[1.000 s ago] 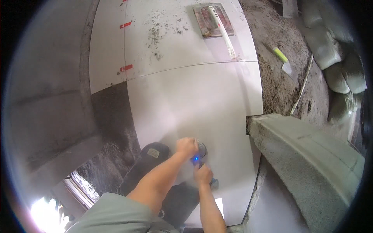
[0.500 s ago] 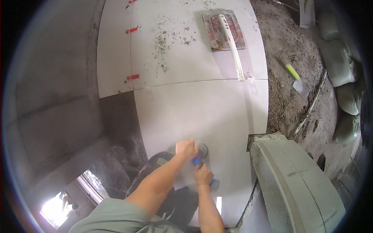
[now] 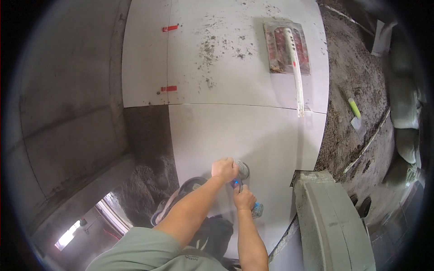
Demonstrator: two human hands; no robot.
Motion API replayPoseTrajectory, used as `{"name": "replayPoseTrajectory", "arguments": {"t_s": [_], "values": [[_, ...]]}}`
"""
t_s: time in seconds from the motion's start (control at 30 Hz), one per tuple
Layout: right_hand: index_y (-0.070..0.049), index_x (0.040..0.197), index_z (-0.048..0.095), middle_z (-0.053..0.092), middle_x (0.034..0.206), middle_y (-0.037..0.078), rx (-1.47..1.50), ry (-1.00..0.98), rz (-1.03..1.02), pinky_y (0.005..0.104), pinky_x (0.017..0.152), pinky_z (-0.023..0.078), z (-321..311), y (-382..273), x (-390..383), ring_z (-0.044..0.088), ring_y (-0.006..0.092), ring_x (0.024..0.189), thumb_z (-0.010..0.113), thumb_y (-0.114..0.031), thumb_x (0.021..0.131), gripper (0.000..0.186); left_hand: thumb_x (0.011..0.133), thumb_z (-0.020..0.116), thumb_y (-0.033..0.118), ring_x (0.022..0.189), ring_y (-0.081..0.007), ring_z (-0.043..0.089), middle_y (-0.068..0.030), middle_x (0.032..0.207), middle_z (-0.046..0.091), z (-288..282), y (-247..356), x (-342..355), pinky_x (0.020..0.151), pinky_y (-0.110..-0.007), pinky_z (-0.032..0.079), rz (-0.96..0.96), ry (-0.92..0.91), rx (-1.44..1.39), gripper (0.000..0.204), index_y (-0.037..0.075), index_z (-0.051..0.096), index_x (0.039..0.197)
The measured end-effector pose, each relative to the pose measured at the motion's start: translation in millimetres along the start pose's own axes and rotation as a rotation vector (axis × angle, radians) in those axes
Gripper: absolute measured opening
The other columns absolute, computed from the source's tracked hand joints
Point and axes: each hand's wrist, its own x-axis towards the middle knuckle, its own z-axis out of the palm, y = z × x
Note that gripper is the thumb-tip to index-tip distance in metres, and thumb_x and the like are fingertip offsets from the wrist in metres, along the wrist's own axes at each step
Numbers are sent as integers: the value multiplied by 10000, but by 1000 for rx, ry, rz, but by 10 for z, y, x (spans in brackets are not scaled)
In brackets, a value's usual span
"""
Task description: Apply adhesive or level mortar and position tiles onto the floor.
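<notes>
Both my hands grip a handheld grey power tool [image 3: 242, 168] with a round grey head, a small blue light and blue at its rear. It is on or just over a large pale tile [image 3: 235, 135]. My left hand [image 3: 224, 170] is closed on the upper part by the head. My right hand [image 3: 244, 197] is closed on the handle behind it, nearer my body. My fingers partly hide the tool, and whether its head touches the tile is hard to tell. My dark-clothed knees [image 3: 212, 235] are below my arms.
Ahead lie a speckled tile [image 3: 217, 58], red clips [image 3: 169, 28], a rectangular float [image 3: 275, 45] and a white bar [image 3: 297, 90]. Right: a yellow-handled trowel [image 3: 354, 108] on rough mortar [image 3: 339, 81], sacks [image 3: 403, 106], a concrete ledge [image 3: 330, 226]. Left: dark bare screed [image 3: 147, 135] and a grey wall [image 3: 63, 90].
The view has shifted, so the tiles, float and trowel sit further right and lower. My hands, still closed on the tool, appear slightly further right and higher.
</notes>
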Motion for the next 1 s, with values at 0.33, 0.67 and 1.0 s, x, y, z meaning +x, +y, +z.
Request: {"name": "replayPoseTrajectory", "arguments": {"t_s": [0.33,0.67,1.0], "values": [[-86,903,654,701,812,252,-62,-48,-37,601,731,505,-155,-281,170,672,491,783,494,-587,934,527,869,558,318,847,-375,677,-156,869,702,-235,-115,140,770,-480,535,-55,32,-83,270,77,665,807],[-80,863,634,676,738,255,-80,-43,-90,610,660,503,-57,-476,250,654,502,712,471,-585,951,539,876,560,308,854,-364,682,-152,875,709,-415,-273,273,766,-462,542,-7,41,-81,263,79,676,816],[-60,947,675,680,759,268,-152,-87,-159,599,679,515,-93,-618,406,662,497,730,426,-633,963,625,864,561,279,812,-381,682,-169,828,703,-529,-379,366,745,-490,538,-84,125,-144,252,71,667,769]]}}
